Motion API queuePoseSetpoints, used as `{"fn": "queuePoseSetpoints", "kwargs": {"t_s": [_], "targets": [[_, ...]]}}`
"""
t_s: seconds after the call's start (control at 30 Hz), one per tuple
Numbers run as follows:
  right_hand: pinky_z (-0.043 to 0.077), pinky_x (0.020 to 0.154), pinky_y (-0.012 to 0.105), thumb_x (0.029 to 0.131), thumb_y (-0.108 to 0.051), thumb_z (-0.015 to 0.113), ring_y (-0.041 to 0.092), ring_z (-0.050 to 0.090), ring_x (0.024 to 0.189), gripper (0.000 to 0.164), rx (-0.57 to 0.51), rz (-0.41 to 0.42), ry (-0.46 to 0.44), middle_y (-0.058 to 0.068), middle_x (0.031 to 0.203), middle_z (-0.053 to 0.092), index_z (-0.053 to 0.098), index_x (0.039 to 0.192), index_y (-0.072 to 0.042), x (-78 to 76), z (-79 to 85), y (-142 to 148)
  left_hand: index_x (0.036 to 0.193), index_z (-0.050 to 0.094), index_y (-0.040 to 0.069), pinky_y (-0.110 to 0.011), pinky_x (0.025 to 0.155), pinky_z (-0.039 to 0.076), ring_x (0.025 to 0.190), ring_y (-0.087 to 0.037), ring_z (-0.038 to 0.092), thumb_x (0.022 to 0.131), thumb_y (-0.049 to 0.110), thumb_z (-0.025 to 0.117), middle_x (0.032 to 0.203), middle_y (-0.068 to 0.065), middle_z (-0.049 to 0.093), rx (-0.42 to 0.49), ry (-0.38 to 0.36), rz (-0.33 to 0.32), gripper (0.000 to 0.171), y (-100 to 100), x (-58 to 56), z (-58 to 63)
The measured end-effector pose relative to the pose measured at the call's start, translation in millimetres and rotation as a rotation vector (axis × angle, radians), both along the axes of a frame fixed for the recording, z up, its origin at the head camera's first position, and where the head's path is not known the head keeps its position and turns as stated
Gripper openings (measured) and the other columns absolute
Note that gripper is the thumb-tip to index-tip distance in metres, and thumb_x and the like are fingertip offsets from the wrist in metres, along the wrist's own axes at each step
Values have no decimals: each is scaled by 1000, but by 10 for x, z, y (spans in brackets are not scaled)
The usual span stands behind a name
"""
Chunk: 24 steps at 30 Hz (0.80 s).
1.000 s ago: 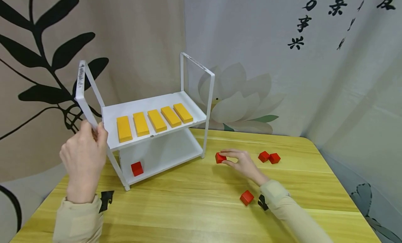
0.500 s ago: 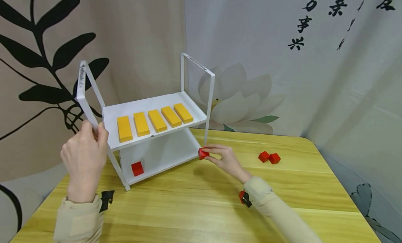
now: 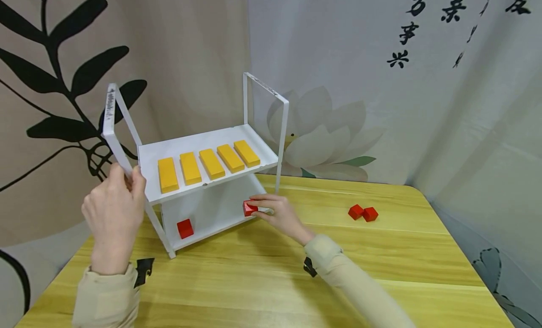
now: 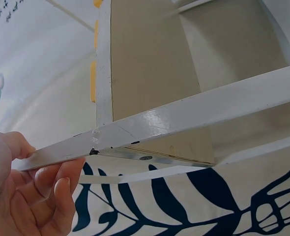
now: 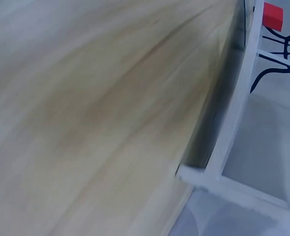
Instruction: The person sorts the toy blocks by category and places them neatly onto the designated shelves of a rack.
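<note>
A white two-tier rack (image 3: 207,186) stands on the table. My left hand (image 3: 114,210) pinches its front left post between thumb and fingers, as the left wrist view shows too. My right hand (image 3: 281,216) pinches a red cube (image 3: 249,208) between thumb and fingertips, at the right front of the lower shelf. Another red cube (image 3: 185,228) sits on that shelf's left part. Several yellow blocks (image 3: 211,163) lie in a row on the upper shelf. In the right wrist view, the lower shelf's edge (image 5: 236,105) runs along the right, with a red cube (image 5: 273,16) beyond it.
Two more red cubes (image 3: 356,212) lie close together on the wooden table (image 3: 381,252), to the right of my right hand. Printed curtains (image 3: 195,45) hang behind the table. My right sleeve (image 3: 351,281) crosses the table's front right part.
My right hand has moved left with the red cube, from over the table to the lower shelf. A cube on the table became hidden behind the right forearm. My left hand stays on the post.
</note>
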State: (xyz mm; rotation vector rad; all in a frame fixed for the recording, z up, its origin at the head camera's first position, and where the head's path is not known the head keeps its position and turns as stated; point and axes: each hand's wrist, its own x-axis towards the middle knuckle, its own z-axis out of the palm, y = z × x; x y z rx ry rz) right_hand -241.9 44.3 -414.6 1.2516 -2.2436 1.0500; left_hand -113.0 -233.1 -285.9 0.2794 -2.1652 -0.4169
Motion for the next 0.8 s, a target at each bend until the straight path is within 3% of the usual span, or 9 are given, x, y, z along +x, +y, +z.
{"fn": "queuePoseSetpoints", "kwargs": {"t_s": [0.43, 0.8], "targets": [[52, 88, 25, 80, -12, 74, 20, 66, 108, 28, -38, -15, -143, 8, 116, 69, 72, 108, -7, 31, -131, -429, 78, 50, -6, -30, 41, 20, 38, -26, 31, 98, 23, 45, 51, -18, 46, -2, 7, 0, 35, 6, 8, 2], [49, 90, 18, 81, -12, 73, 20, 66, 109, 27, -29, 43, -213, 11, 118, 68, 72, 107, -5, 97, -226, -801, 77, 49, -6, -30, 40, 20, 37, -26, 30, 98, 23, 44, 50, -18, 45, -11, 15, -2, 36, -3, 1, -2]]}}
